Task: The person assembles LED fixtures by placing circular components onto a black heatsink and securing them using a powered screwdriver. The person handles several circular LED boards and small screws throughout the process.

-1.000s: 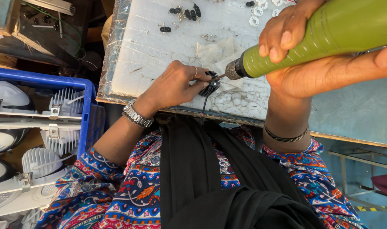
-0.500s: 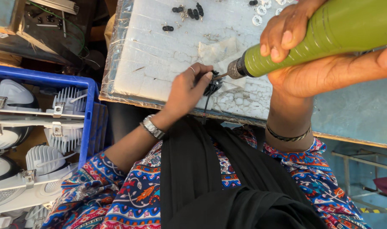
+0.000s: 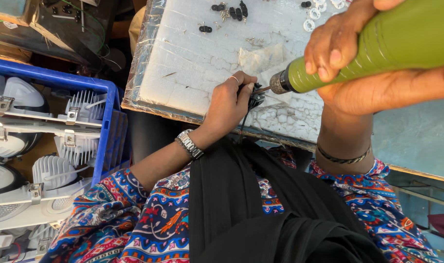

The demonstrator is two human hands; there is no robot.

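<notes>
The right hand (image 3: pixel 348 53) presses a green driver (image 3: pixel 377 48) onto the black part (image 3: pixel 255 100) pinched by the left hand (image 3: pixel 229 102).

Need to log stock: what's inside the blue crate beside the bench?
The blue crate holds white lamp housings with finned heat sinks and metal spring clips, packed in rows. What lies beneath them is covered; the crate's left part runs out of frame.

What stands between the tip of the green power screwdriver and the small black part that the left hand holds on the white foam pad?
Nothing visible. The green power screwdriver, held in the right hand, points its tip straight at the small black part pinched by the left hand on the white foam pad. The contact itself is too small to judge.
</notes>
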